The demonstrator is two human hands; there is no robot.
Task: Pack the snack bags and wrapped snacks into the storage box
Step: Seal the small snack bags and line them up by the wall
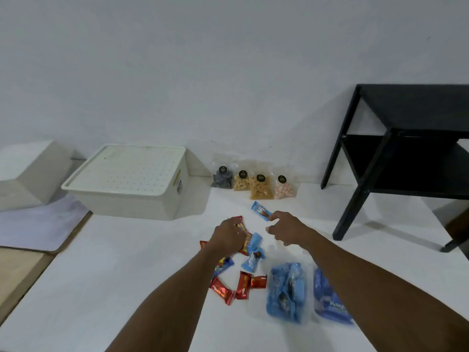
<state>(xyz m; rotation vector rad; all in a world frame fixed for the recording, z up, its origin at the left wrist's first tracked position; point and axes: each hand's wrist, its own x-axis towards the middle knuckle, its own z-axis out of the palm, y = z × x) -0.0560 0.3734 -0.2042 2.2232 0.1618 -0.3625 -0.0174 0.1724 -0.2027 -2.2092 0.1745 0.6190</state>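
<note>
The white storage box (132,196) stands at the back left with its dotted lid on. Several clear snack bags (255,182) lean against the wall to its right. Loose red wrapped snacks (241,285) and blue wrapped snacks (251,261) lie scattered on the white surface. My left hand (228,237) grips a red and yellow wrapped snack (241,226) over the pile. My right hand (285,228) pinches the near end of a blue wrapped snack (260,210). Two blue multipack bags (286,290) lie by my right forearm.
A black shelf table (396,158) stands at the right against the wall. A pale wedge-shaped block (28,174) and a light mat (38,224) lie at the far left, with a wooden board (17,273) in front of them.
</note>
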